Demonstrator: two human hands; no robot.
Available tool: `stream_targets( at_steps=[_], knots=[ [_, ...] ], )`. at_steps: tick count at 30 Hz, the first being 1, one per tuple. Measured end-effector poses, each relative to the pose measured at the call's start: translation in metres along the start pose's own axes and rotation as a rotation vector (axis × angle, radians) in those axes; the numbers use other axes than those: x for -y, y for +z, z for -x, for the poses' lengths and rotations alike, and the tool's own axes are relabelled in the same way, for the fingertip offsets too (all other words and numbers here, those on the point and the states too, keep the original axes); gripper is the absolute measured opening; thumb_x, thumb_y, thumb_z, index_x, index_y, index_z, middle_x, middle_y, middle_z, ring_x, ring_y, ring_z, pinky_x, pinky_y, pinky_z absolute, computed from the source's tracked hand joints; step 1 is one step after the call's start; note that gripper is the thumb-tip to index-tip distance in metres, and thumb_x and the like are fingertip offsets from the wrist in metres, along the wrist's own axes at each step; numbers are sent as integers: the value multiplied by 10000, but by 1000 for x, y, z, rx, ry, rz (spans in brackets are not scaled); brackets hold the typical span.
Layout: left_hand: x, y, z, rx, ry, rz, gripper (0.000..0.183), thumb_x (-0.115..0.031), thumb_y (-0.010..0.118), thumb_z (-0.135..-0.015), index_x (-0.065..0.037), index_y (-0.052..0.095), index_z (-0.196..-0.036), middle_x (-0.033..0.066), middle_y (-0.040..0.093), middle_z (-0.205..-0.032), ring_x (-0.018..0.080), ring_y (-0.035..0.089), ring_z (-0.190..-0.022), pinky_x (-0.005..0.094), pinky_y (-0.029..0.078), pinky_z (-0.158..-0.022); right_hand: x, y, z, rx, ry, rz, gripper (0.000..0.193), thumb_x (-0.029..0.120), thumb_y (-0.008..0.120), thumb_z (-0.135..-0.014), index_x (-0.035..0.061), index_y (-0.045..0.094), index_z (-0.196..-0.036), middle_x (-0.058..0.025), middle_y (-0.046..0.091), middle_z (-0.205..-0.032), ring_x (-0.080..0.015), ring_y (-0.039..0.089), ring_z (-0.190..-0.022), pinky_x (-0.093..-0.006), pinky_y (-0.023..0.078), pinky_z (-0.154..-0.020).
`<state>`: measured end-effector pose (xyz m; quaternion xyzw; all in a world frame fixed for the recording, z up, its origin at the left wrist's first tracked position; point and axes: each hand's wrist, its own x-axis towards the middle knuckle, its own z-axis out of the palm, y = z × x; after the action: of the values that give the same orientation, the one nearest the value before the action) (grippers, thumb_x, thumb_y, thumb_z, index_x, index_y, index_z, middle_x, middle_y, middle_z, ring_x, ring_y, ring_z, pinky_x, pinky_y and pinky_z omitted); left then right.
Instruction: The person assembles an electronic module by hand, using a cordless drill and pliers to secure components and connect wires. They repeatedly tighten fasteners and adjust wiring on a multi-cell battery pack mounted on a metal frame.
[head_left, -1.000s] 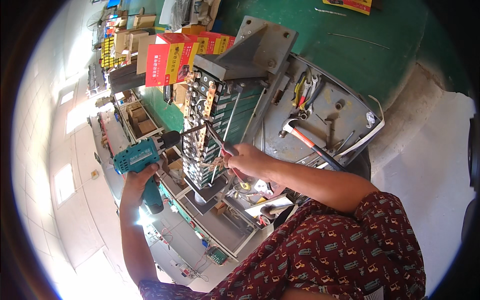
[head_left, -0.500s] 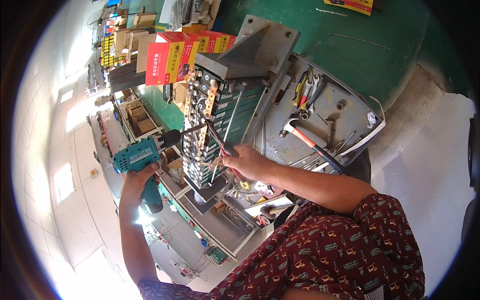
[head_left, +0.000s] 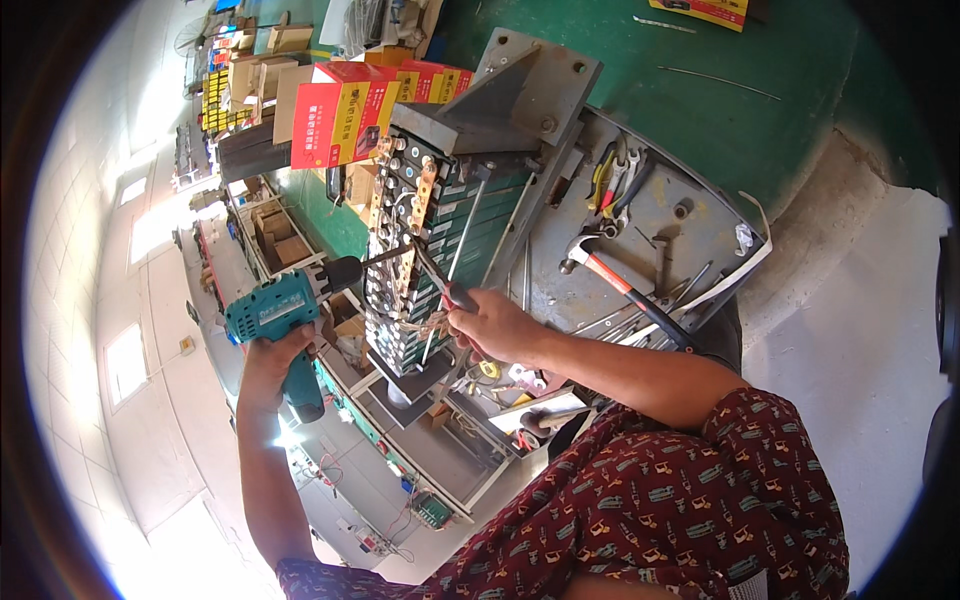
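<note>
- While the left hand (head_left: 282,350) had its fingers clenched round the handle of the teal drill (head_left: 272,308), the bit (head_left: 385,257) ran to the studded face of the cell stack (head_left: 495,220); a sideways tilt of that one-handed hold could have let the tip skid off its spot.
- The right hand (head_left: 495,325) had its fingers wrapped round the red-handled pliers (head_left: 457,297), whose tips reached the stack close to the bit. Whether they gripped anything was too small to tell; a loose bite might have let a part spin.
- Both tools lay near each other among copper strips (head_left: 421,195), so metal could have bridged two of them. If the stack was charged, a short with sparks seemed the gravest risk.
- Thin wires (head_left: 415,327) bunched beside the right hand; a swing of the pliers could have snagged them.
- The stack stood between the hands, a grey steel bracket (head_left: 480,120) at its far end and the tabletop (head_left: 557,228) alongside. If poorly clamped, which could not be told, it might have shifted under a hard push.
</note>
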<state>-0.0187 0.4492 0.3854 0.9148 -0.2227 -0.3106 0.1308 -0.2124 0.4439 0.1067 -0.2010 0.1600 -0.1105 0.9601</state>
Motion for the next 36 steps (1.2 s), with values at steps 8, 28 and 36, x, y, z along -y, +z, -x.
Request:
stream_targets(
  at_steps=[8,28,36],
  knots=[
    [-20,7,0,156,-9,6,301,-141,806,-845,-63,671,-1103,35,683,-907,136,623,-752,298,517,-680,11,-5,4,46,39,41,166,191,518,-1056,51,544,-1140,-43,599,-910,-131,646,-798,-275,550,-575],
    [-12,0,-7,131,-51,-35,365,-270,856,-825,-67,667,-1062,50,674,-837,162,661,-709,309,549,-652,17,-11,5,93,75,-9,128,170,508,-1045,50,528,-1084,-50,597,-900,-138,635,-793,-303,550,-586],
    [-15,4,-3,218,-4,5,369,-339,820,-882,-64,683,-1086,31,675,-899,119,614,-771,274,474,-675,15,-10,3,61,39,17,163,166,501,-1056,18,533,-1118,-51,589,-881,-117,612,-706,-291,550,-543]
  ],
)
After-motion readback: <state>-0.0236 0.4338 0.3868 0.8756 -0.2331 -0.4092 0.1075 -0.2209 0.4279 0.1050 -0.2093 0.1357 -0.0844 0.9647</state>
